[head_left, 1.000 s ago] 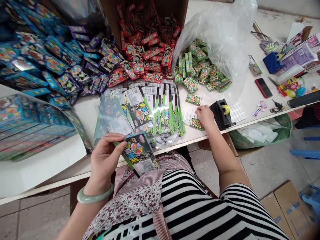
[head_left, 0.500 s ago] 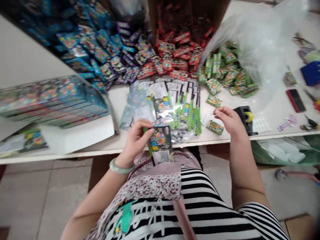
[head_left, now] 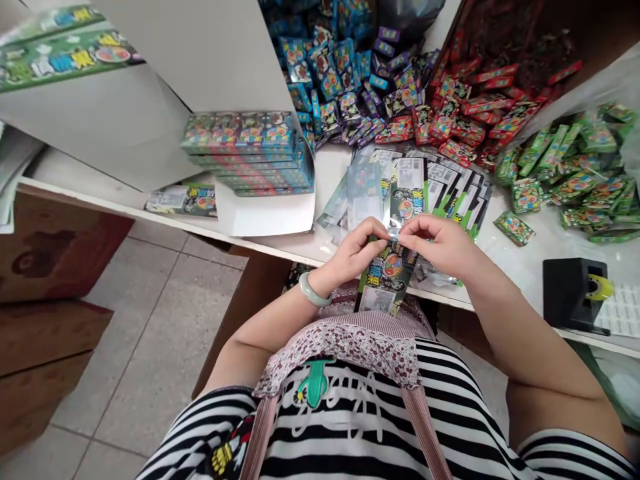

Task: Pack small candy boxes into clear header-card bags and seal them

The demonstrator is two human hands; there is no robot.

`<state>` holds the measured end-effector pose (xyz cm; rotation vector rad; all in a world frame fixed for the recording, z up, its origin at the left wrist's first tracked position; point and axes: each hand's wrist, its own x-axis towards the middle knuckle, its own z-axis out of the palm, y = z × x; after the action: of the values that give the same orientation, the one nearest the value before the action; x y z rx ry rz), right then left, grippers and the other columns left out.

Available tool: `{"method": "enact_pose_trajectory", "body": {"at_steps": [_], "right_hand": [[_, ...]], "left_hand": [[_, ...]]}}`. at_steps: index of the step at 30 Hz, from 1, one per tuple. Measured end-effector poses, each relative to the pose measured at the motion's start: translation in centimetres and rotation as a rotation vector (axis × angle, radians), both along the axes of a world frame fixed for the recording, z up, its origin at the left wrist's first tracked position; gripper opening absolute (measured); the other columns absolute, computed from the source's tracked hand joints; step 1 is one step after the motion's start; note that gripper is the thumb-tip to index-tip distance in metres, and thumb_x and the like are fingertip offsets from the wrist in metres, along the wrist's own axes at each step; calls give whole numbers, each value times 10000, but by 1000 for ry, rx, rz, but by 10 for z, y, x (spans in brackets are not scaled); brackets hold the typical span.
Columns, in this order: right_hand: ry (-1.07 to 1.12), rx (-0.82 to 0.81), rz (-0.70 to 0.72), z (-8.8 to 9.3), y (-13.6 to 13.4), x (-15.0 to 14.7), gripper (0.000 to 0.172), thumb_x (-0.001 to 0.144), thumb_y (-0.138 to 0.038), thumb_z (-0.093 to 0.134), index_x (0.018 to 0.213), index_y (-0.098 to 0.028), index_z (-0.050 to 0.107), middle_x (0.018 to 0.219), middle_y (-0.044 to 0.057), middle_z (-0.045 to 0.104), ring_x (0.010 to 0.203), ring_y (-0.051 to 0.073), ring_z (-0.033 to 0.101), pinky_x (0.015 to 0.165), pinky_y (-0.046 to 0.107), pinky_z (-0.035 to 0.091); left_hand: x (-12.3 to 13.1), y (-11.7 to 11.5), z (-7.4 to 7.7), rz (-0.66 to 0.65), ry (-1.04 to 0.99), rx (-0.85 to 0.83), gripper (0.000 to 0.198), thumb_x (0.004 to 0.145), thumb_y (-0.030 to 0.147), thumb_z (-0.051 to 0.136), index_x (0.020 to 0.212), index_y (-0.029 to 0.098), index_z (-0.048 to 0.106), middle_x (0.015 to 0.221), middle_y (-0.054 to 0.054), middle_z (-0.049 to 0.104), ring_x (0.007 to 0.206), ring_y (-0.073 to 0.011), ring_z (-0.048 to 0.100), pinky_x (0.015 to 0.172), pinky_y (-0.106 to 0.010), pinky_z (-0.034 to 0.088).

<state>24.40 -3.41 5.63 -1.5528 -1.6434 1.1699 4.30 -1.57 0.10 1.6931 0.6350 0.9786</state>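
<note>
The left hand (head_left: 354, 255) pinches the dark packet (head_left: 385, 280); the right hand (head_left: 443, 245) touches its top, grip unclear. Tugging could crease it.

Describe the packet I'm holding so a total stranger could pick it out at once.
Find the white table, then the striped shirt at its front edge. Follow the left hand and right hand to a flat, mostly black packet with a round multicoloured picture, its top edge between them. Similar packets lie fanned on the table behind; this one alone is held.
</note>
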Motion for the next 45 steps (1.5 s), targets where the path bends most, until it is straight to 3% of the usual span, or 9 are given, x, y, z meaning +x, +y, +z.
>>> {"method": "enact_pose_trajectory", "body": {"at_steps": [10,16,22,25,28,31,33,39,45], "right_hand": [[57,-73,-76,-12,5,-3,220,731,-443,701,739,-228,656,715,6,660,644,169,570,609,313,451],[359,-560,-131,-14,18,-8,227,561,-307,744,713,-226,596,638,-38,612,589,138,555,545,251,445],[443,-701,-60,-8,18,-6,262,546,-311,792,743,-226,642,673,-22,628,590,141,575,517,243,466],[467,-509,-23,-11,17,7,309,614,-435,840,830,-260,706,866,30,691,761,186,644,651,293,541],[426,-320,-89,-20,19,20,391,619,-572,852,863,-292,729,1012,81,706,938,261,666,775,377,566],[358,-246,-118,-29,18,22,446,607,-654,838,849,-298,722,985,93,711,968,296,667,818,427,559],[314,-219,-72,-33,14,16,440,639,-663,813,858,-295,713,937,81,711,939,285,669,828,427,550],[172,-149,57,-47,0,-6,380,691,-605,749,830,-260,672,834,37,706,806,234,658,793,394,543],[11,-96,44,-61,4,22,306,786,-542,636,883,-253,665,843,41,719,787,240,665,754,397,541]], "left_hand": [[13,-1,-15,123,-98,110,221,932,363,681,918,207,525,882,-13,566,831,-147,566,764,-300,478],[8,-4,-14,147,-53,74,308,905,377,708,1095,214,529,1006,-49,590,938,-170,595,838,-323,509],[-18,-19,-15,-122,-40,-245,424,877,560,690,1067,195,592,924,-47,662,830,-176,660,741,-323,570],[-55,-20,13,21,-43,-162,422,903,580,649,1079,198,609,953,-63,696,867,-196,691,764,-339,596],[-103,-5,63,419,40,200,412,934,562,614,1202,251,580,1113,-68,687,1014,-219,688,867,-374,595],[-143,33,104,806,251,580,373,997,526,506,1260,267,562,1205,-76,648,1153,-235,639,991,-420,543],[-158,70,114,856,454,725,336,1015,444,475,1261,245,588,1243,-91,637,1217,-245,603,1069,-438,487],[-163,154,63,698,855,661,413,941,169,411,1300,151,614,1297,-118,638,1246,-238,554,1129,-449,390],[-164,148,23,684,859,567,464,904,275,510,1342,139,579,1437,-180,550,1384,-331,457,1206,-544,286]]}}
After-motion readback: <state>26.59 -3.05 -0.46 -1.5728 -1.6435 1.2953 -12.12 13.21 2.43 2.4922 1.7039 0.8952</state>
